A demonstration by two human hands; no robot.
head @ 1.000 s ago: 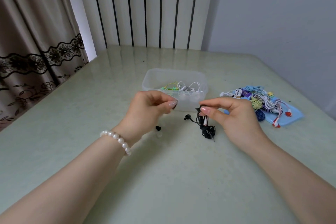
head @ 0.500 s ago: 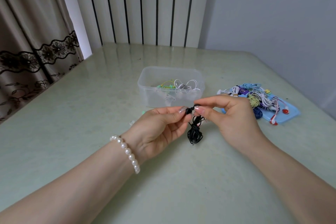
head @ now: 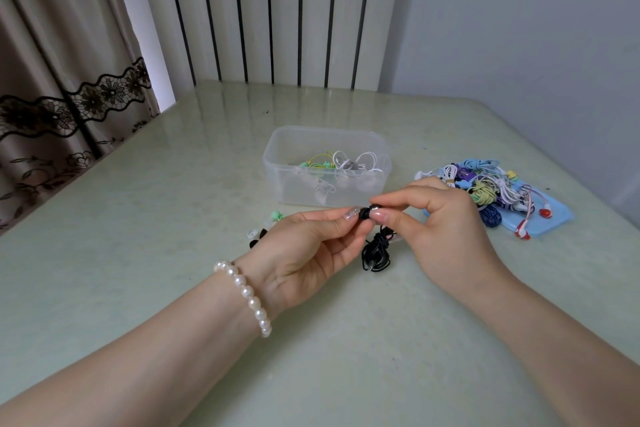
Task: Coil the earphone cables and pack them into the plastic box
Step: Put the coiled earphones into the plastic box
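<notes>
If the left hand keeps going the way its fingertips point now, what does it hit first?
The left hand points rightward at the black earbud it already pinches; directly beyond sit the fingertips of the right hand, pinching the same earbud. So it would likely meet that hand first, with no visible gap between them.

Single head-worn wide-angle view, looking forward and down across the tabletop (head: 138,253) toward its far edge and the striped wall panel (head: 277,10). Both forearms enter from the near edge, close to the lens; straight lines bow outward.
</notes>
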